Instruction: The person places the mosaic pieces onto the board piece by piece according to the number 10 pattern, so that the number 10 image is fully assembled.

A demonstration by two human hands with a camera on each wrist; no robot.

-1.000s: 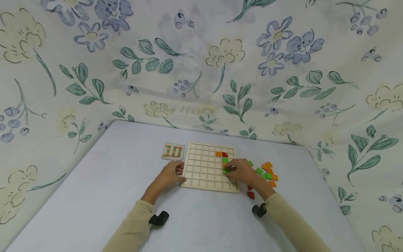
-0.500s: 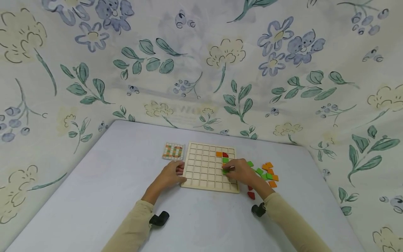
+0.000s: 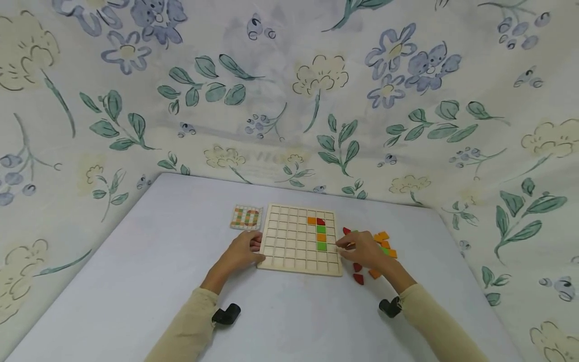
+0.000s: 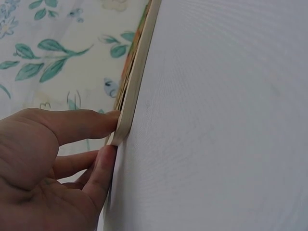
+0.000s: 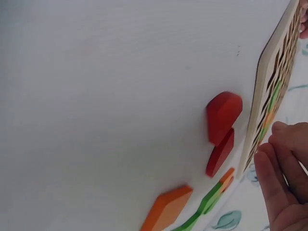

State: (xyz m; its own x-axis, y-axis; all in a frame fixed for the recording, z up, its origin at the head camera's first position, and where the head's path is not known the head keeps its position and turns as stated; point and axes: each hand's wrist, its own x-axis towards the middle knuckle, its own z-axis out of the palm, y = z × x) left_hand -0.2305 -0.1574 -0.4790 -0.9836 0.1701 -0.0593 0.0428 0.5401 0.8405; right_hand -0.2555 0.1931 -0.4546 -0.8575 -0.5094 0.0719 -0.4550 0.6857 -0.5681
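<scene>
A pale wooden grid board (image 3: 287, 241) lies on the table. My left hand (image 3: 238, 252) holds it by its front left corner; in the left wrist view the thumb and fingers (image 4: 103, 163) of that hand are at the board's edge. Toward the board's upper right, an orange square tile (image 3: 311, 220) sits beside a red rounded tile (image 3: 320, 221). A green, an orange and a green tile (image 3: 321, 246) run down the column below the red one. My right hand (image 3: 365, 251) is at the board's right edge, fingers loosely bent, no tile visible between them.
Loose orange tiles (image 3: 383, 235), green tiles (image 5: 208, 199) and red rounded tiles (image 3: 358, 279) lie right of the board, some hidden under my right hand. A small pattern card (image 3: 246, 217) lies by the board's far left. Floral cloth (image 3: 271, 110) hangs behind the table.
My right hand has moved right, off the tile column to the board's right edge, and the lowest green tile now shows fully. The left hand keeps its hold on the corner.
</scene>
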